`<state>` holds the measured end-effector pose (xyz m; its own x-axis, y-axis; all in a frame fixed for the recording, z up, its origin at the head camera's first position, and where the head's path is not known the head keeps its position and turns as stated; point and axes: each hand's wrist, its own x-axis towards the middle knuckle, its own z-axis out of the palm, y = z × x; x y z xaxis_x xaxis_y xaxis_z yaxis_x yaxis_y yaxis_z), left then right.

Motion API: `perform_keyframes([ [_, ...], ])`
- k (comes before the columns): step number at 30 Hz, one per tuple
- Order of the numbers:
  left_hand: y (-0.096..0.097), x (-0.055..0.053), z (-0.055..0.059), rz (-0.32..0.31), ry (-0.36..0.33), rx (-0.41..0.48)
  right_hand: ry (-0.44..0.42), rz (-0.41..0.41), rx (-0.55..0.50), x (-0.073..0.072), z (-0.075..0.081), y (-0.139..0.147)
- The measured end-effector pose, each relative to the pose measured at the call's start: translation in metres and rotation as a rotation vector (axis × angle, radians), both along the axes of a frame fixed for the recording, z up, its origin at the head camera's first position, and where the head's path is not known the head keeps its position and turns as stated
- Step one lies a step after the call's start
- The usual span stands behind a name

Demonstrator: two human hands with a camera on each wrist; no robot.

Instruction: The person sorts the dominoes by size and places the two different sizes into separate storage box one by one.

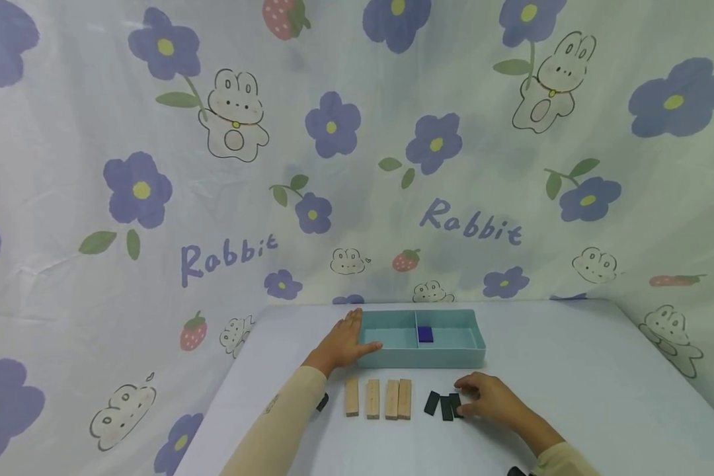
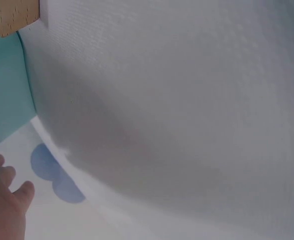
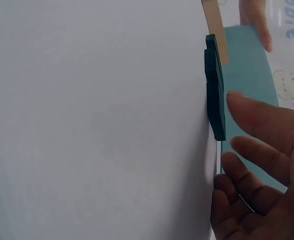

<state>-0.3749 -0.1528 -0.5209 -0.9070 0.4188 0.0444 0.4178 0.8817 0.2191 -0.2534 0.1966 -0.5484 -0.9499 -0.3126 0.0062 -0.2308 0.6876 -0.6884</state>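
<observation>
Black close-set tiles, perhaps scattered by hasty pinch from right hand with fingers apart; left hand spread at tray near far edge of counter.

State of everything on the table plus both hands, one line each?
Box: upright, open-topped
Blue square: inside box, right compartment
Wooden blocks: four, lying down, right two together
Black tiles: three, lying flat
Left hand: fingers spread, at box's left end
Right hand: fingers curved, at tiles, contact unclear
</observation>
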Motion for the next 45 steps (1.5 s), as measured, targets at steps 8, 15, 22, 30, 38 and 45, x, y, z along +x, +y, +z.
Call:
perform_keyframes([
  [8,0.001,0.000,-0.002,0.011,-0.015,0.005,0.030,0.015,0.029,0.001,-0.002,0.001],
  [15,0.000,0.000,-0.004,0.013,-0.012,0.011,0.019,0.011,0.016,0.003,-0.001,0.001],
  [22,0.000,0.001,-0.001,0.015,-0.001,0.013,0.039,0.009,-0.027,0.002,0.001,0.000],
  [30,0.000,0.002,0.000,0.012,-0.007,0.028,0.025,0.092,-0.105,0.002,0.001,0.003],
  [38,0.000,0.001,0.000,0.017,-0.014,0.024,-0.009,0.126,-0.188,-0.001,0.005,0.004],
  [45,0.000,0.003,0.001,0.013,-0.014,0.012,0.024,0.113,-0.158,-0.007,0.019,0.003],
])
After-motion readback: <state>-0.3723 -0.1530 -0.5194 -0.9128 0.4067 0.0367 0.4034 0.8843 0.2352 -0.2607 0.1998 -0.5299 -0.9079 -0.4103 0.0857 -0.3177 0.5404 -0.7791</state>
